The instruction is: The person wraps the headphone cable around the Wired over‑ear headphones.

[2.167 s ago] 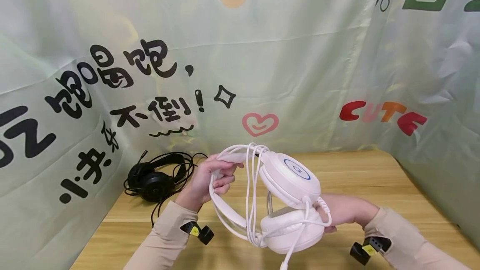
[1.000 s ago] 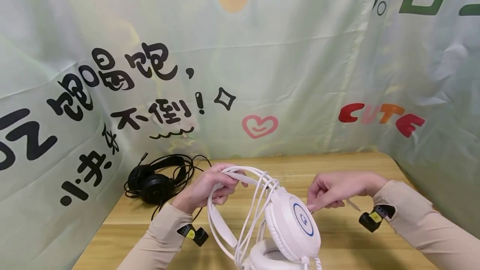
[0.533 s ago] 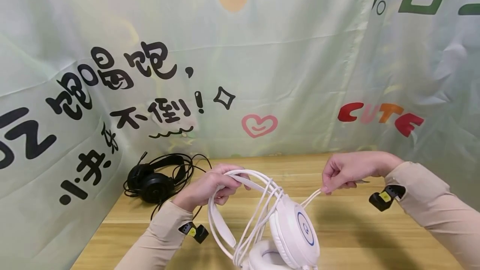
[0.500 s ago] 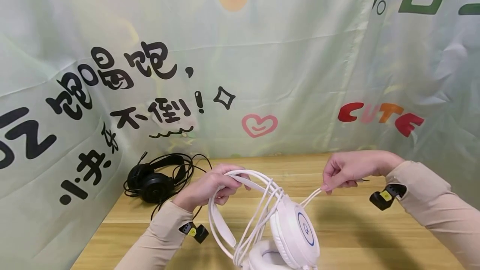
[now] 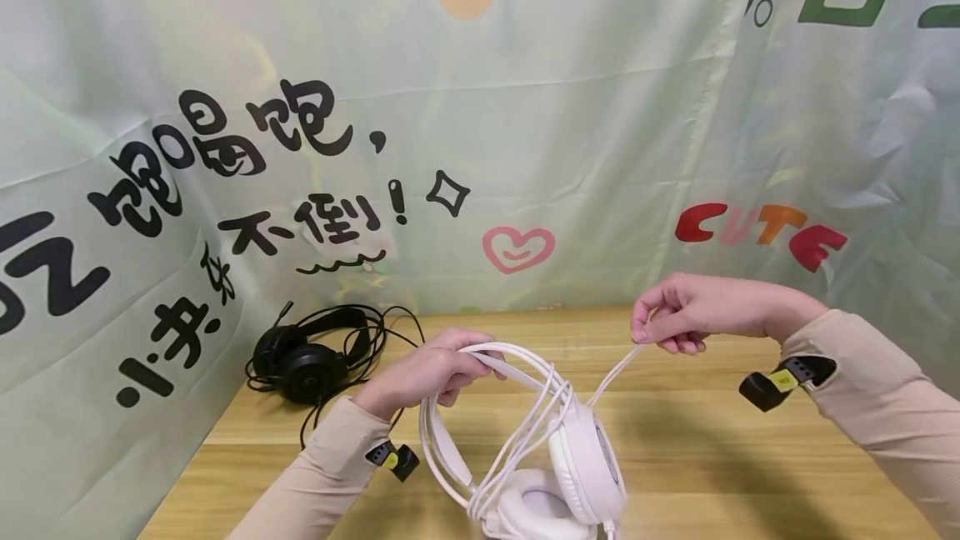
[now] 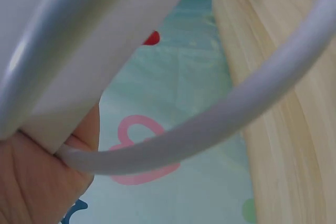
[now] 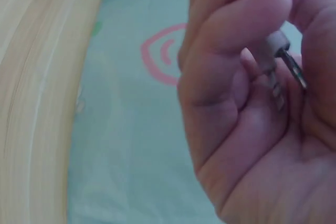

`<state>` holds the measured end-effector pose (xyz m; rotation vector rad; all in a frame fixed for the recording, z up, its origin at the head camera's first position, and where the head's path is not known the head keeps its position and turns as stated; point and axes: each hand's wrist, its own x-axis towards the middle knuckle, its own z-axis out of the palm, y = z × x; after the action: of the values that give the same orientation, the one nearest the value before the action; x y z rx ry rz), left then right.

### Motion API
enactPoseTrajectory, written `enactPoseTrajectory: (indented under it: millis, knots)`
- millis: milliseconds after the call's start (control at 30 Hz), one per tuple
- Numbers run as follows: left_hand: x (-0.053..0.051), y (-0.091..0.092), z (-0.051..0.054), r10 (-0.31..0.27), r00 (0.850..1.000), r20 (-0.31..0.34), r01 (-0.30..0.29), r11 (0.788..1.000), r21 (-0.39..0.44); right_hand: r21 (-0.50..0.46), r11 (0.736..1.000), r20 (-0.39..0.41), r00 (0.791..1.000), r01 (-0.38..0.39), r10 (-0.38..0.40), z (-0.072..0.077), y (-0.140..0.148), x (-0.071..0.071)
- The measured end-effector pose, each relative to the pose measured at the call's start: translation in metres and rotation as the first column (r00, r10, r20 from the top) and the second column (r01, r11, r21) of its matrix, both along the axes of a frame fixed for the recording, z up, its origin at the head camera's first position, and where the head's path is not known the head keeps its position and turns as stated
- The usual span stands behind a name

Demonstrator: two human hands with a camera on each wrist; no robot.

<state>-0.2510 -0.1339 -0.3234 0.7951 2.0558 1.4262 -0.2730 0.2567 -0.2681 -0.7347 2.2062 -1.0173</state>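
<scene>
White headphones (image 5: 588, 465) hang tilted above the table in the head view, their lower ear cup near the bottom edge. My left hand (image 5: 438, 369) grips the headband, which crosses the left wrist view close up. Loops of white cable (image 5: 517, 440) are wound across the headband. With thumb and fingertips, my right hand (image 5: 697, 311) pinches the cable's end (image 5: 615, 375), drawn out up and right from behind the upper ear cup. Two metal-tipped audio plugs (image 7: 286, 59) show inside the curled right hand in the right wrist view.
A black headset (image 5: 311, 369) with a boom microphone and a coiled black cable lies at the table's back left. The wooden table (image 5: 712, 473) meets printed fabric walls (image 5: 600, 148) at its back and sides. Small cameras (image 5: 783, 382) are strapped to both wrists.
My right hand has left the ear cups, taken the cable's end and moved up and right, drawing out a length of it. The headphones have sunk and turned; my left hand keeps the headband.
</scene>
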Motion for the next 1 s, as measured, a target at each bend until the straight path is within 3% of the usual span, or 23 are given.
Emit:
enactPoseTrajectory:
  millis: [133,233,367,533,767,900,1000]
  knots:
    - [0.0,0.003,-0.002,0.017,0.999,-0.048,-0.019,0.999,-0.04,-0.108,0.994,0.013,1.0,0.018,-0.017,0.003,-0.003,0.004]
    - [0.0,0.006,-0.002,0.029,0.996,-0.079,-0.034,0.998,-0.061,-0.222,0.975,0.037,0.999,0.002,0.006,0.005,-0.007,0.006]
    - [0.0,0.009,-0.002,0.052,0.997,-0.063,-0.056,0.996,-0.063,-0.348,0.937,0.048,0.997,-0.039,0.059,0.007,-0.013,0.01]
    - [0.0,0.012,-0.002,0.08,0.996,-0.028,-0.081,0.995,-0.058,-0.408,0.909,0.026,0.995,-0.079,0.098,0.009,-0.024,0.018]
    - [-0.001,0.015,-0.003,0.099,0.993,-0.069,-0.104,0.992,-0.066,-0.4,0.908,-0.144,0.987,-0.126,0.073,0.008,-0.041,0.027]
    - [-0.001,0.017,-0.002,0.113,0.992,-0.05,-0.115,0.992,-0.051,-0.417,0.884,-0.304,0.949,-0.212,0.084,0.006,-0.05,0.029]
    - [-0.002,0.018,-0.002,0.12,0.992,-0.029,-0.121,0.992,-0.041,-0.426,0.866,-0.374,0.923,-0.261,0.095,0.003,-0.056,0.033]
